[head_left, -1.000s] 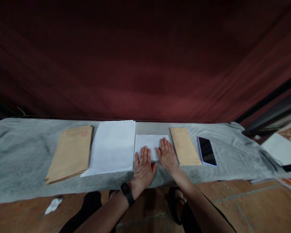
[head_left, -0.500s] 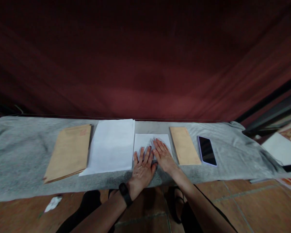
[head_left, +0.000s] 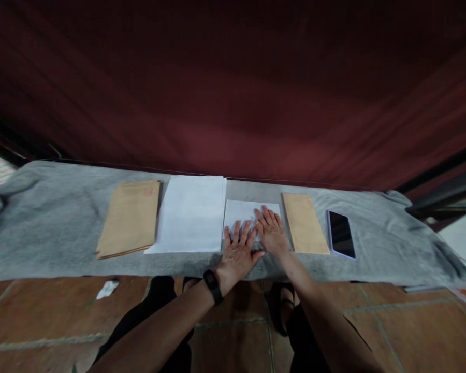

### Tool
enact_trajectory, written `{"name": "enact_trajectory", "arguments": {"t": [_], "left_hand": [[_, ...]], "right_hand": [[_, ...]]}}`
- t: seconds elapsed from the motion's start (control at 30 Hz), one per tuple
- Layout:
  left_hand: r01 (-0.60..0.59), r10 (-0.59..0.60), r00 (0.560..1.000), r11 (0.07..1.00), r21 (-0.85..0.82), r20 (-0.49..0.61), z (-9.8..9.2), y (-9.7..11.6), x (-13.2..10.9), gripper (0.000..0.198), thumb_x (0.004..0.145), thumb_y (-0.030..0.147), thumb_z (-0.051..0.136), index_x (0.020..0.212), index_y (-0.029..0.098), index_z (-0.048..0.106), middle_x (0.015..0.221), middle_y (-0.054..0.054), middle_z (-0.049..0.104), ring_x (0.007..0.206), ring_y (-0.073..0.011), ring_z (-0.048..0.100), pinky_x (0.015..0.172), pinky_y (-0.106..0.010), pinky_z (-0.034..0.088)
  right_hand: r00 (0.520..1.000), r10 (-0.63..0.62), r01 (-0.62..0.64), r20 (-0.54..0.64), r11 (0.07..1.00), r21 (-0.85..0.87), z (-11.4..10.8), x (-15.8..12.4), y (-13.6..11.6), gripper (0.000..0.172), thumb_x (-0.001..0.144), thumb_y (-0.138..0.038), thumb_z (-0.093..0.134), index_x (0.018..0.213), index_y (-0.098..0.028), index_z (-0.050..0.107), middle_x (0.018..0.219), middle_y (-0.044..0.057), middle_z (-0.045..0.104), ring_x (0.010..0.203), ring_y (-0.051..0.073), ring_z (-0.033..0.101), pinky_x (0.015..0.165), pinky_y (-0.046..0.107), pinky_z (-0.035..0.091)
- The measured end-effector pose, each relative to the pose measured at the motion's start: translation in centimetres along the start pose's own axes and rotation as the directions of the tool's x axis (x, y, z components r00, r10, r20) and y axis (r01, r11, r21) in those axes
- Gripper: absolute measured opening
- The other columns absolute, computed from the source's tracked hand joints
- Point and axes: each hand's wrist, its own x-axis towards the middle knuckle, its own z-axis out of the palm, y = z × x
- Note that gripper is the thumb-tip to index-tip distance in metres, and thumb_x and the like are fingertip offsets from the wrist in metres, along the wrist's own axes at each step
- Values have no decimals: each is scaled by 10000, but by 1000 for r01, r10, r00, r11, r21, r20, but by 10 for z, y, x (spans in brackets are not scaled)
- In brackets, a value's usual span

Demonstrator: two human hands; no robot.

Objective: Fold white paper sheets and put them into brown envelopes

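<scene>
My left hand and my right hand lie flat side by side, fingers stretched out, on a small white folded sheet. The sheet rests on a grey cloth that covers a low surface. A black band sits on my left wrist. Left of the sheet lies a stack of white paper. A narrow brown envelope lies just right of my right hand.
A pile of brown envelopes lies at the left, a black phone at the right. A dark red curtain hangs behind. A white paper scrap lies on the tiled floor below the cloth's front edge.
My right hand slid left across the folded sheet and then back toward its middle; my left hand stayed pressed on it. The view shifted, so everything sits higher and further right.
</scene>
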Motion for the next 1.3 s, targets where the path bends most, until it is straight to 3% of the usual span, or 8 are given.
{"name": "enact_trajectory", "arguments": {"t": [0.3, 0.6, 0.67, 0.73, 0.83, 0.9, 1.1, 1.3], "left_hand": [[-49, 50, 999, 999, -15, 20, 0, -2, -3, 634, 934, 648, 345, 1495, 352, 366, 1629, -60, 234, 1502, -355, 121, 1150, -695, 62], [-95, 95, 995, 995, -22, -6, -3, -3, -5, 623, 933, 621, 395, 1498, 362, 354, 1624, -43, 251, 1503, -358, 107, 1143, -714, 39], [-102, 101, 995, 995, -22, -10, -2, -4, -4, 634, 932, 633, 379, 1493, 339, 372, 1617, -53, 268, 1500, -356, 130, 1152, -700, 40], [-116, 116, 993, 993, -16, -5, -1, -4, -5, 652, 933, 637, 367, 1475, 279, 419, 1588, -88, 333, 1490, -345, 185, 1175, -660, 43], [-148, 148, 989, 989, -9, 14, 2, -4, -7, 670, 950, 604, 362, 1435, 158, 481, 1486, -155, 479, 1458, -314, 291, 1210, -572, 61], [-164, 164, 986, 986, -15, 14, 3, -4, -10, 650, 961, 565, 376, 1436, 132, 475, 1439, -161, 531, 1438, -293, 339, 1217, -541, 80], [-138, 138, 990, 990, 5, 6, -1, 1, -14, 708, 936, 628, 369, 1420, 128, 496, 1457, -176, 508, 1415, -322, 379, 1204, -543, 162], [-112, 112, 993, 994, 12, 39, -11, 12, -14, 676, 927, 626, 389, 1389, 155, 539, 1437, -165, 531, 1411, -359, 373, 1199, -604, 138]], "right_hand": [[998, 47, -48, -45, 999, -19, 6, 11, 9, 502, 1047, -350, 278, 1525, -210, 334, 1607, 126, 245, 1457, 295, 286, 1157, 493, 245], [998, 60, -55, -35, 991, 120, -3, 14, 14, 499, 1038, -323, 282, 1494, -157, 392, 1593, 123, 284, 1471, 280, 257, 1172, 521, 239], [1000, -5, 11, -24, 972, 234, -9, 14, 10, 509, 1045, -349, 259, 1481, -135, 411, 1564, 123, 354, 1457, 242, 297, 1188, 478, 247], [986, -165, 153, 0, 914, 376, -17, 11, 1, 510, 1051, -385, 252, 1462, -153, 445, 1519, 93, 441, 1432, 190, 347, 1197, 417, 266], [918, -396, 321, 34, 788, 526, -27, 4, -17, 479, 1054, -417, 276, 1399, -203, 531, 1466, 37, 517, 1406, 141, 386, 1197, 362, 284], [887, -458, 360, 59, 766, 532, -29, 1, -26, 463, 1052, -421, 306, 1407, -214, 519, 1479, 23, 502, 1410, 145, 380, 1211, 375, 253], [922, -369, 289, 118, 858, 425, -21, 11, -30, 435, 1061, -397, 273, 1419, -292, 497, 1543, -15, 402, 1441, 143, 328, 1217, 402, 230], [966, -241, 201, 95, 929, 311, -6, 31, -39, 442, 1057, -407, 264, 1440, -320, 466, 1563, -36, 358, 1451, 168, 314, 1215, 415, 224]]}}
